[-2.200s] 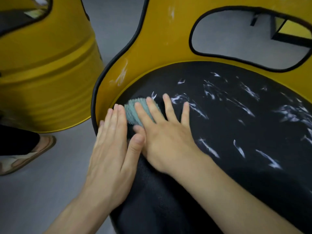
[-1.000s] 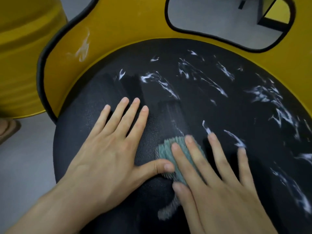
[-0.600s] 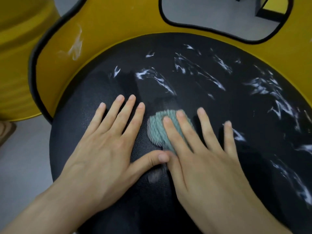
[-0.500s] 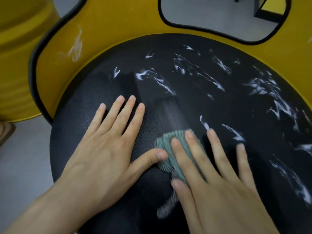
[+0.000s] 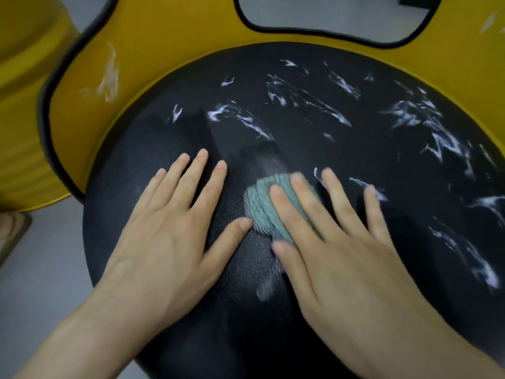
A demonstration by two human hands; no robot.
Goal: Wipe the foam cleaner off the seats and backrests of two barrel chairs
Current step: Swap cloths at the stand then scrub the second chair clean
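Left hand: I have it flat, palm down, fingers spread.
Right hand: flat beside it, fingers straight.

black seat – white-streaked, teal ribbed cloth

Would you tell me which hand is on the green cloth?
The right hand: it presses flat on the green cloth, while the left hand lies flat on the black seat beside it.

Soft, even light falls from above; the round black leather seat shows dull sheen. Motion blur smears the right hand; edges bow.
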